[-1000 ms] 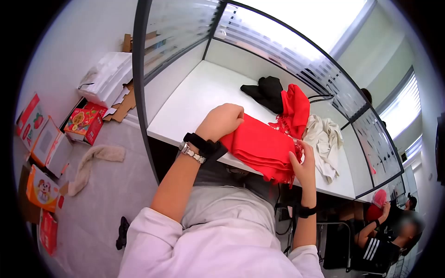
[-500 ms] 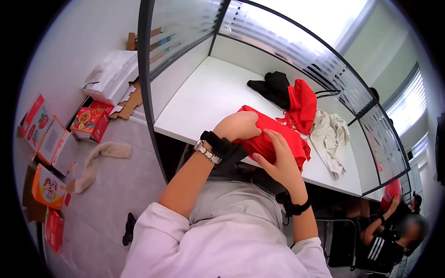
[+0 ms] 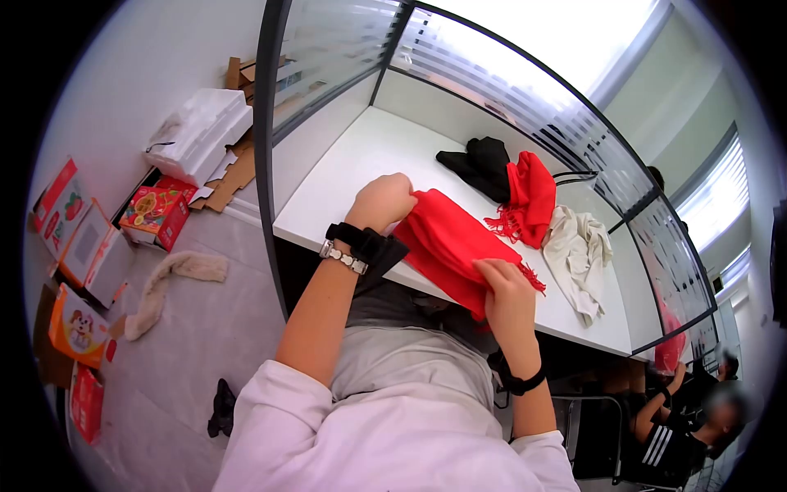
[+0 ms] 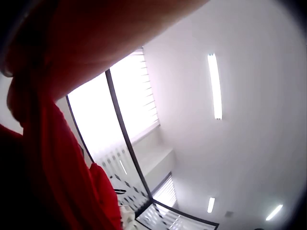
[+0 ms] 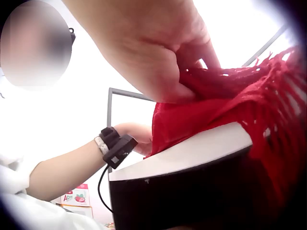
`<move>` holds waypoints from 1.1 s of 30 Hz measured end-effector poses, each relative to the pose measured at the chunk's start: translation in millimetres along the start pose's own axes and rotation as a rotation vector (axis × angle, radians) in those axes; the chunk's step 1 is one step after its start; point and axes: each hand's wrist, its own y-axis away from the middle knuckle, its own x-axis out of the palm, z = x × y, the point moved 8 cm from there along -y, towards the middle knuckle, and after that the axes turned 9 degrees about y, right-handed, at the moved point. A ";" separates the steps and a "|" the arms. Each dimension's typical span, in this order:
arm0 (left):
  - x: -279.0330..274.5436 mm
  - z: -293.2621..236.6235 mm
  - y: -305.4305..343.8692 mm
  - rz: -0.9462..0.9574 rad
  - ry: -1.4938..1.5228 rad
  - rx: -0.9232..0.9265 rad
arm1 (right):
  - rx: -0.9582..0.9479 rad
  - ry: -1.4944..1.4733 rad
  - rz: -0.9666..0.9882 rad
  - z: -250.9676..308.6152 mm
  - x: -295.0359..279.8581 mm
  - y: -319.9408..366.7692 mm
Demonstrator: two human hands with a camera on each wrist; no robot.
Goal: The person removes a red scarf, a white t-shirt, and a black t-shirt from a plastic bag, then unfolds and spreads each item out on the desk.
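Note:
A folded red scarf with a fringed end lies along the front edge of the white desk. My left hand grips its left end, where the cloth is raised; in the left wrist view the scarf hangs down from the fingers. Near the fringe, my right hand pinches the front edge of the scarf. The right wrist view shows the thumb and fingers of the right hand closed on the cloth, its fringe draping past the desk edge.
Behind the scarf lie a black cloth, a second red fringed scarf and a cream cloth. A partition borders the desk. Boxes and a beige cloth are on the floor at left. People sit at right.
The scarf has become a narrower strip. My right hand moved in beside the left, then back right to the fringed end and took hold of the edge. The left hand kept its end.

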 end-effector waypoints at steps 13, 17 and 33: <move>33.4 -10.0 8.0 0.095 -0.308 -0.034 | -0.076 -0.444 0.668 -44.8 -2.2 -16.5; 54.4 -27.0 9.0 0.208 -0.253 0.105 | 0.182 -0.539 0.483 -101.8 48.7 -61.8; 24.2 -92.0 19.5 0.076 0.538 0.382 | 0.539 -0.887 0.708 -120.3 95.3 -33.9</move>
